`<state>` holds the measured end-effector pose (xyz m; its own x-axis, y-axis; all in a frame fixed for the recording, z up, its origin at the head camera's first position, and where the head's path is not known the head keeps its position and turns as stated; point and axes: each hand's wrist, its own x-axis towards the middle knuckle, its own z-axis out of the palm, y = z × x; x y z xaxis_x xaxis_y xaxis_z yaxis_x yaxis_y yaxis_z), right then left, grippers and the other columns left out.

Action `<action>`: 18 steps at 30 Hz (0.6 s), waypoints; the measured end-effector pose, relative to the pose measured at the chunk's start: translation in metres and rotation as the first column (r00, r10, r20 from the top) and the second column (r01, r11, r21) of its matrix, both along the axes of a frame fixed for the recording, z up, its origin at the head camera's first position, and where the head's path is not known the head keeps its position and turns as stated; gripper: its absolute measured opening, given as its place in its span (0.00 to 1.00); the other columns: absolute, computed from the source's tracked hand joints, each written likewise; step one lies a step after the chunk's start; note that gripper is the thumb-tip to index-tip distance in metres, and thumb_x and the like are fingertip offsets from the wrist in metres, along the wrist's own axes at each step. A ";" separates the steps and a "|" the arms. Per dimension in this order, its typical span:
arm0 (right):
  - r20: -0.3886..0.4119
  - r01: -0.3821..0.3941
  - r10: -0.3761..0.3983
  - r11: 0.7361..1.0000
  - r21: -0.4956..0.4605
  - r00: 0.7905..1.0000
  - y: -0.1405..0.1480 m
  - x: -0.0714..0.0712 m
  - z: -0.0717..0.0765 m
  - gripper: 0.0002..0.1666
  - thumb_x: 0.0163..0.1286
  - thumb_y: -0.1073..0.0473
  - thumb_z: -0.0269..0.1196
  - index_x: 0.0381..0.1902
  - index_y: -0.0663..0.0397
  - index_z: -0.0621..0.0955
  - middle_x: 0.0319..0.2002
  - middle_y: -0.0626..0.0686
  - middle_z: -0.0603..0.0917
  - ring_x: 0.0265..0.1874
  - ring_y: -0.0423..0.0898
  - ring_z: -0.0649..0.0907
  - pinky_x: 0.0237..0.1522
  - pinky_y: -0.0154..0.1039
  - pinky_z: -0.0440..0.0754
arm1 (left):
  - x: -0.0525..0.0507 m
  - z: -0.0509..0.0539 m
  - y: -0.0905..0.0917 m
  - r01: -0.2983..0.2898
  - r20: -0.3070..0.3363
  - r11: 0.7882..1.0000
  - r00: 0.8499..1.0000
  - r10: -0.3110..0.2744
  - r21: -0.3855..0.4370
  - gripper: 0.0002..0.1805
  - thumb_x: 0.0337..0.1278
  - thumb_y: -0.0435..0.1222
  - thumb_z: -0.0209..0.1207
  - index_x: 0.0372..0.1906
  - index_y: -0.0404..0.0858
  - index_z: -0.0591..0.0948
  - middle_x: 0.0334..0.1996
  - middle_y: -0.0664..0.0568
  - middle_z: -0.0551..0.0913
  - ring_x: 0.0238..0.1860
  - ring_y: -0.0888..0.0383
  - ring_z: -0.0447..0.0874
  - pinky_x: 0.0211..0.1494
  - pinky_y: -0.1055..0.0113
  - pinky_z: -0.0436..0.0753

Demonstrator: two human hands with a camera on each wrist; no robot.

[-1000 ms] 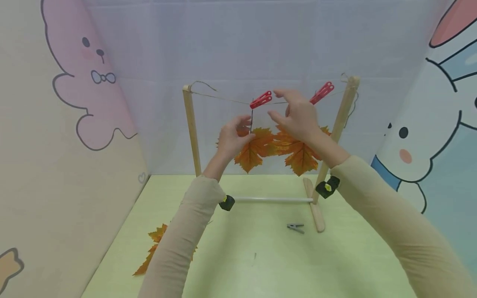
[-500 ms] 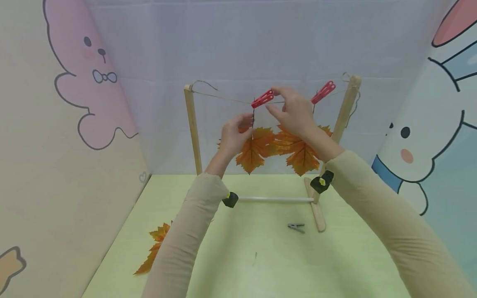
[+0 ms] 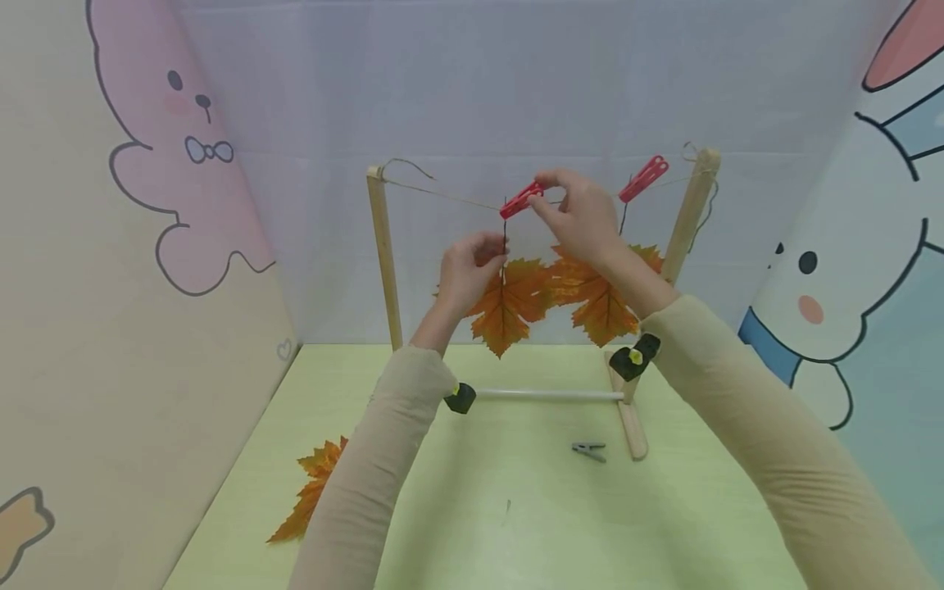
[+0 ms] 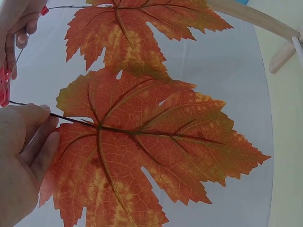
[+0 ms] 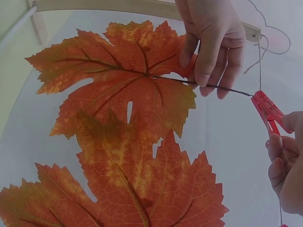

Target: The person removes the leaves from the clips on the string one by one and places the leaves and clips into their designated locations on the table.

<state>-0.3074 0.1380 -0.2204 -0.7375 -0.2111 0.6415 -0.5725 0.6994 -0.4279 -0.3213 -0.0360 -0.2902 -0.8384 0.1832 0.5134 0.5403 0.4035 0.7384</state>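
– Right hand (image 3: 583,213): moved, over the last second, from just off a red plastic clothespin (image 3: 522,199) onto its two handles. Orange maple-shaped leaf (image 4: 137,146): now hanging slightly lower.

– State of each grip?

– Right: thumb and finger clamped on the handles. Left hand (image 3: 468,266): thumb and fingers together on the leaf's thin dark stem (image 5: 227,89), just below the clothespin. Whether the clothespin's mouth has parted, cannot tell.

– Location of that leaf?

– Below the brown twine (image 3: 450,195), its edge overlapping a second orange leaf (image 3: 601,303) in view, which hangs from a second red clothespin (image 3: 644,179).

– Supports?

– Two pale wooden posts (image 3: 383,254), twine tied between their tops; one white rod (image 3: 546,395), low down.

– On the bench (image 3: 575,524), pale yellow-green?

– One grey clothespin (image 3: 588,451), near the right post's foot; one further orange leaf (image 3: 317,483), partly hidden behind the left beige sleeve (image 3: 369,492).
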 end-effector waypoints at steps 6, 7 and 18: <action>0.120 -0.037 0.054 0.990 -0.137 0.991 0.003 0.000 0.003 0.19 0.63 0.56 0.60 0.51 0.57 0.78 0.45 0.53 0.81 0.14 0.42 0.67 0.14 0.29 0.64 | 0.001 0.001 0.000 -0.014 0.010 1.000 1.000 0.014 -0.012 0.10 0.54 0.31 0.59 0.43 0.36 0.80 0.37 0.48 0.83 0.38 0.59 0.80 0.45 0.73 0.78; 0.136 -0.041 0.063 0.986 -0.159 0.989 0.004 -0.001 0.003 0.19 0.62 0.57 0.61 0.50 0.57 0.78 0.44 0.53 0.81 0.14 0.41 0.67 0.14 0.29 0.64 | 0.001 0.001 0.000 -0.018 0.011 1.000 1.000 0.018 -0.014 0.10 0.54 0.31 0.59 0.43 0.35 0.80 0.37 0.48 0.83 0.38 0.59 0.80 0.45 0.73 0.78; 0.187 -0.053 0.104 0.965 -0.256 0.977 0.008 -0.001 0.003 0.16 0.60 0.56 0.63 0.45 0.56 0.81 0.40 0.51 0.81 0.14 0.43 0.69 0.15 0.30 0.67 | 0.003 0.001 -0.002 -0.041 0.002 0.999 0.999 0.041 -0.011 0.10 0.54 0.32 0.59 0.42 0.36 0.81 0.38 0.48 0.83 0.39 0.59 0.81 0.46 0.71 0.78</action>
<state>-0.3083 0.1463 -0.2179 -0.8418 -0.1259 0.5249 -0.5082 0.5127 -0.6920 -0.3179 -0.0380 -0.2894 -0.8464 0.1544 0.5097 0.5217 0.4329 0.7351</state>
